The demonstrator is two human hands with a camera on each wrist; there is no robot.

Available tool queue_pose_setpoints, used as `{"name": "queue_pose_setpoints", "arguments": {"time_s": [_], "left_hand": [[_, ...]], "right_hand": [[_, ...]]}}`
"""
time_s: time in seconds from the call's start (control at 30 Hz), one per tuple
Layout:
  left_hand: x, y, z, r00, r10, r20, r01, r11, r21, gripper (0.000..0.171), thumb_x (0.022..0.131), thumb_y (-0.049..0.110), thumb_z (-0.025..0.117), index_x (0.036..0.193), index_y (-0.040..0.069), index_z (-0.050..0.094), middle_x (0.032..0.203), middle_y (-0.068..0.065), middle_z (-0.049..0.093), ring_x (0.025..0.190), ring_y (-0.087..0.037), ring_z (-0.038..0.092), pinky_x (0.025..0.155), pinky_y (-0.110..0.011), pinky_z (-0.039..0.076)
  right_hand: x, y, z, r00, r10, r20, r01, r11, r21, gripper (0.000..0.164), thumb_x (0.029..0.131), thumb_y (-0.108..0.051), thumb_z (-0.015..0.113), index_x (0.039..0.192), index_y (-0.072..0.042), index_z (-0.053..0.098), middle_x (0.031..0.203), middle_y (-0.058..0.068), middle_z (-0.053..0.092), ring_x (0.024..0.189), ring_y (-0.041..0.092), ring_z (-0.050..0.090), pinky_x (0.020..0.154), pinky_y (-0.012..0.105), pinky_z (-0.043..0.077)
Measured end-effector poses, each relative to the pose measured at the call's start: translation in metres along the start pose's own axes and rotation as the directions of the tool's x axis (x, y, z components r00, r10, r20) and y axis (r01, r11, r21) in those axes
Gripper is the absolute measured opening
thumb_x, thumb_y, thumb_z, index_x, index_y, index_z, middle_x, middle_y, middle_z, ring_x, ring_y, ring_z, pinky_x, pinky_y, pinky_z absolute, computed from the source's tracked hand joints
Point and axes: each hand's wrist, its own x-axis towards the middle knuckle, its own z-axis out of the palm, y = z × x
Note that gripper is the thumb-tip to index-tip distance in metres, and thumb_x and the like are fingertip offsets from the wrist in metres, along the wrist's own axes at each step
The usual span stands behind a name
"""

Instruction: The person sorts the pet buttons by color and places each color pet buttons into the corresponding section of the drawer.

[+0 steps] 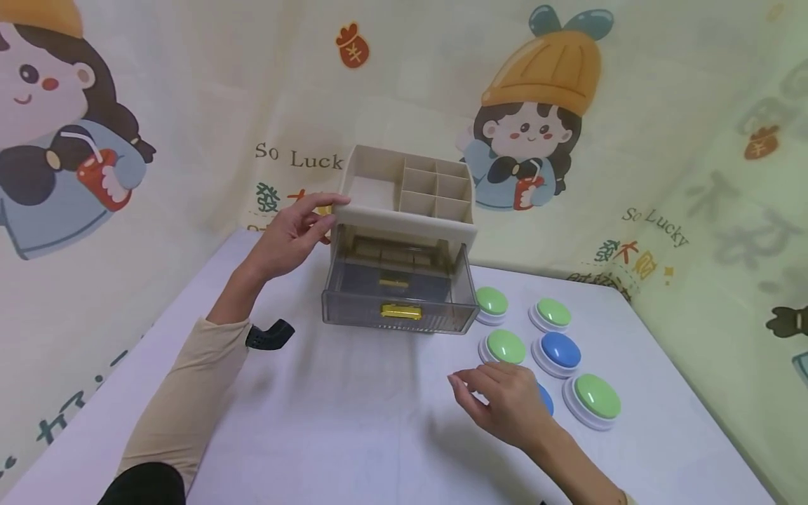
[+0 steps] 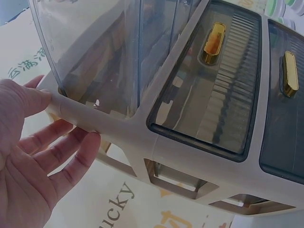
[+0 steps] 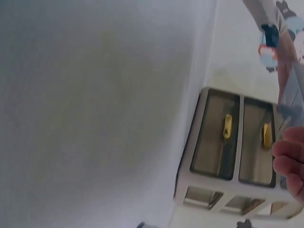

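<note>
Left grip [image 1: 287,235] holds the storage box [image 1: 404,219] at its upper left corner, thumb on the front frame, fingers round the side; steadying it, I'd judge. Right grip [image 1: 505,403] hangs over the table [image 1: 353,449], fingers loosely bent, nothing in them. Box stands right of my left grip, ahead and left of my right one.

Done, as things lie: top drawer [image 1: 353,313] is pulled out toward me, gold handle [image 1: 401,311] well apart from both grips. Left undone: middle drawer [image 2: 190,114] and bottom drawer [image 2: 285,142] are closed, and no button shows in the pulled-out one. Four green buttons [image 1: 596,395] and two blue buttons [image 1: 560,349] sit on the table, beyond and beside my right grip.

Hard to make out: right grip covers most of one blue button; the drawer overlaps the nearest green one. Tinted fronts obscure whatever the closed drawers hold. Right wrist view catches only a few fingers, cut off at the edge.
</note>
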Motion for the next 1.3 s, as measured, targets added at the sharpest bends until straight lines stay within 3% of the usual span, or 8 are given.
{"name": "queue_pose_setpoints", "arguments": {"time_s": [0.1, 0.2, 0.33, 0.5, 0.67, 0.83, 1.07, 1.3], "left_hand": [[0.000, -0.001, 0.000, 1.000, 0.014, -0.004, -0.014, 1.000, 0.001, 0.039, 0.106, 0.009, 0.054, 0.144, 0.018, 0.057, 0.139, -0.005, 0.059, 0.089, -0.018, 0.062, 0.082, -0.028, 0.056], [0.000, -0.002, 0.000, 1.000, 0.017, -0.006, -0.017, 1.000, 0.012, 0.039, 0.106, 0.009, 0.054, 0.144, 0.017, 0.057, 0.139, -0.005, 0.058, 0.091, -0.016, 0.062, 0.082, -0.030, 0.056], [0.000, -0.001, 0.001, 1.000, 0.013, -0.004, -0.013, 1.000, 0.021, 0.039, 0.106, 0.010, 0.054, 0.144, 0.018, 0.057, 0.140, -0.005, 0.058, 0.095, -0.016, 0.063, 0.083, -0.032, 0.056], [-0.001, 0.000, 0.002, 1.000, 0.005, -0.009, -0.005, 1.000, 0.023, 0.039, 0.106, 0.010, 0.055, 0.144, 0.018, 0.057, 0.141, -0.005, 0.058, 0.097, -0.018, 0.063, 0.083, -0.031, 0.055], [-0.001, 0.000, 0.002, 1.000, 0.008, -0.009, -0.008, 1.000, 0.021, 0.039, 0.106, 0.010, 0.054, 0.144, 0.018, 0.057, 0.141, -0.005, 0.058, 0.097, -0.017, 0.063, 0.082, -0.032, 0.055], [0.000, -0.001, 0.002, 1.000, 0.022, -0.003, -0.022, 1.000, 0.008, 0.038, 0.106, 0.009, 0.054, 0.144, 0.016, 0.057, 0.139, -0.007, 0.058, 0.094, -0.016, 0.063, 0.082, -0.032, 0.056], [0.000, 0.000, 0.003, 1.000, 0.026, -0.001, -0.026, 1.000, -0.004, 0.038, 0.106, 0.009, 0.054, 0.143, 0.016, 0.057, 0.139, -0.008, 0.058, 0.093, -0.016, 0.063, 0.081, -0.026, 0.055], [-0.001, -0.002, 0.001, 1.000, 0.020, -0.004, -0.020, 1.000, -0.010, 0.038, 0.106, 0.010, 0.053, 0.144, 0.016, 0.057, 0.139, -0.008, 0.057, 0.095, -0.016, 0.063, 0.082, -0.029, 0.056]], "right_hand": [[-0.006, 0.008, 0.000, 0.994, 0.113, 0.001, -0.113, 0.993, 0.048, 0.033, 0.103, -0.028, 0.058, 0.077, -0.016, 0.073, 0.063, -0.010, 0.065, 0.052, 0.001, 0.056, 0.050, 0.015, 0.047], [-0.012, 0.013, 0.000, 0.961, 0.277, 0.017, -0.277, 0.953, 0.121, 0.021, 0.097, -0.015, 0.067, 0.076, -0.017, 0.071, 0.062, -0.013, 0.060, 0.053, -0.002, 0.049, 0.049, 0.012, 0.042], [-0.018, 0.018, -0.001, 0.879, 0.474, 0.055, -0.475, 0.857, 0.201, 0.016, 0.087, 0.001, 0.074, 0.081, -0.014, 0.074, 0.063, -0.013, 0.062, 0.053, -0.004, 0.051, 0.047, 0.012, 0.042], [-0.020, 0.028, -0.005, 0.775, 0.608, 0.170, -0.630, 0.763, 0.144, 0.008, 0.094, -0.008, 0.073, 0.087, -0.011, 0.075, 0.065, -0.010, 0.067, 0.057, -0.001, 0.058, 0.049, 0.018, 0.048], [-0.017, 0.040, -0.012, 0.682, 0.680, 0.269, -0.703, 0.711, -0.015, 0.012, 0.096, -0.023, 0.073, 0.096, -0.011, 0.077, 0.073, -0.009, 0.070, 0.067, 0.006, 0.065, 0.055, 0.023, 0.051], [-0.015, 0.049, -0.017, 0.601, 0.719, 0.348, -0.750, 0.658, -0.065, 0.026, 0.095, -0.028, 0.074, 0.109, -0.007, 0.074, 0.089, 0.002, 0.075, 0.080, 0.019, 0.071, 0.065, 0.032, 0.058], [-0.020, 0.059, -0.019, 0.568, 0.735, 0.372, -0.788, 0.616, -0.013, 0.044, 0.092, -0.027, 0.078, 0.126, -0.001, 0.066, 0.114, 0.018, 0.073, 0.108, 0.035, 0.069, 0.086, 0.050, 0.059], [-0.028, 0.071, -0.021, 0.502, 0.743, 0.441, -0.853, 0.510, 0.111, 0.058, 0.089, -0.027, 0.081, 0.137, -0.001, 0.059, 0.133, 0.020, 0.065, 0.126, 0.036, 0.059, 0.099, 0.056, 0.052]]}}
